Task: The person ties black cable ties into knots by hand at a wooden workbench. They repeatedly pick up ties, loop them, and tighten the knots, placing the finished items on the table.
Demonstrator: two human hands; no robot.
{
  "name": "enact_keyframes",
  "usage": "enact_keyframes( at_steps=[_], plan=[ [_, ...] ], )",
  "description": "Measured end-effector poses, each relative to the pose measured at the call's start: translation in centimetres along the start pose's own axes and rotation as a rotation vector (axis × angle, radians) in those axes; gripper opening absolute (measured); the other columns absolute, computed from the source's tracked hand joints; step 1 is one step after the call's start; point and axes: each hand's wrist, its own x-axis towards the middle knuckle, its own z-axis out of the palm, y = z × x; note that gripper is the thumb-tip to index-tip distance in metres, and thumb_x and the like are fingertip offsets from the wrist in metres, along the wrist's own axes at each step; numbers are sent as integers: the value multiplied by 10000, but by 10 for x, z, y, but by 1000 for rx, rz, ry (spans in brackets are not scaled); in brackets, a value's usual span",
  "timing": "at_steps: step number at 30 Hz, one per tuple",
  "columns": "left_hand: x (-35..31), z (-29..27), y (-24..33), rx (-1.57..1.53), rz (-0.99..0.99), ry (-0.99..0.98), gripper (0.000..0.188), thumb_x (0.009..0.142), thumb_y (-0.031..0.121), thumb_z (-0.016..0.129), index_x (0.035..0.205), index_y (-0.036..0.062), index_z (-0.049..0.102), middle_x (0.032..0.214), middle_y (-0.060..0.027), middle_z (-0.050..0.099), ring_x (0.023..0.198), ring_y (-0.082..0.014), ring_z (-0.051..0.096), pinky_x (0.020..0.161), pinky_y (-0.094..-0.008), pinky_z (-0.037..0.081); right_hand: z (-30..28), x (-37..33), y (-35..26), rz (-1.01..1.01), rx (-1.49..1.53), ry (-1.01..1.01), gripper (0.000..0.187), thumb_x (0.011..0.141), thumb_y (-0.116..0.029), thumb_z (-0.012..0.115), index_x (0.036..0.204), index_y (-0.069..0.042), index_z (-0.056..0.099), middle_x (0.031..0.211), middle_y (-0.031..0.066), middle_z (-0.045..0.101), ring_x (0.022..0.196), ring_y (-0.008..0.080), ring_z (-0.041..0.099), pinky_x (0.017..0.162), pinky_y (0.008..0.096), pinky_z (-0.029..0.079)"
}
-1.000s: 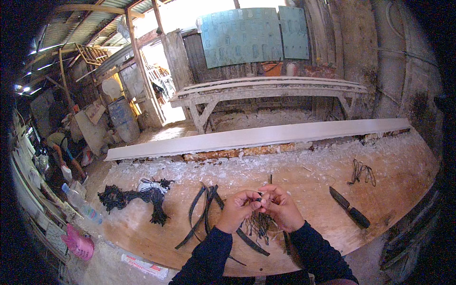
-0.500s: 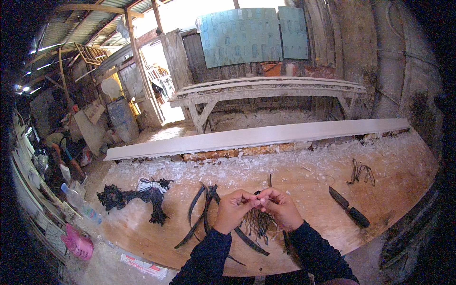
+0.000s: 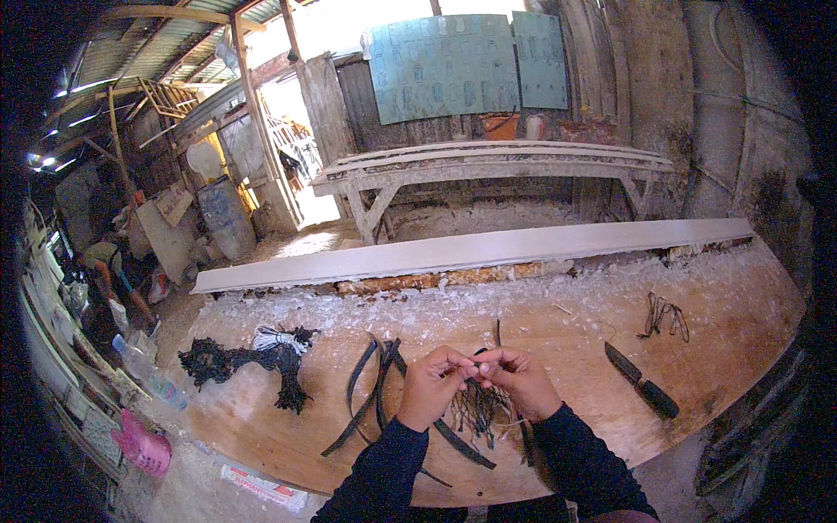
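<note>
My left hand [image 3: 433,383] and my right hand [image 3: 523,381] meet above the near middle of the wooden table, fingertips pinched together. Between them is a small dark bit, probably the end of a cord; most of it is hidden by the fingers. Just below and behind the hands lies a bunch of thin dark cords [image 3: 475,418]. Black flat strips [image 3: 356,397] spread on the table beside my left hand, one running under the wrist. To the right of my right hand rests a knife [image 3: 641,379] with a black handle.
Bundles of black cord [image 3: 235,362] with a white tie lie at the left. Thin dark cord loops [image 3: 663,315] sit at the far right. A long white plastered beam [image 3: 471,248] borders the table's back. A plastic bottle [image 3: 150,373] and pink basket [image 3: 142,443] stand left; a person [image 3: 113,275] bends beyond.
Both hands have shifted very slightly right, still pinched together at the fingertips. The things on the table have not visibly moved.
</note>
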Motion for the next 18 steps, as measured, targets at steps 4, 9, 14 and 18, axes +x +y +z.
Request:
enact_keyframes(
  at_steps=[4, 9, 14, 18],
  plan=[
    [1, -3, -3, 103, 43, -34, 21, 815, 27, 566, 825, 13, 554, 759, -39, 609, 675, -80, 575, 557, -196, 452, -1, 1, -2, -21, 24, -35, 122, 826, -98, 572, 908, -10, 587, 804, 20, 584, 667, 73, 504, 622, 205, 418],
    [3, -7, -8, 115, 83, -32, 45, 812, 8, 551, 856, 6, 560, 743, -31, 596, 673, -90, 574, 580, -202, 452, 1, -1, -5, 18, -47, -11, 119, 825, -110, 578, 896, -15, 583, 788, 6, 572, 659, 69, 499, 612, 200, 412],
    [5, -10, -14, 252, 189, 38, 57, 816, -7, 529, 864, -1, 559, 761, -42, 597, 701, -102, 583, 631, -214, 462, 2, -3, -7, 40, -105, 24, 154, 816, -149, 594, 913, -29, 589, 739, -19, 569, 648, 54, 488, 603, 193, 400],
    [8, -12, -19, 191, 207, 14, 82, 816, 2, 531, 895, 0, 554, 810, -63, 602, 734, -104, 587, 644, -217, 466, 0, -2, -3, 1, -99, 50, 145, 817, -105, 587, 936, -34, 546, 721, -24, 538, 666, 56, 500, 627, 192, 418]
  ],
)
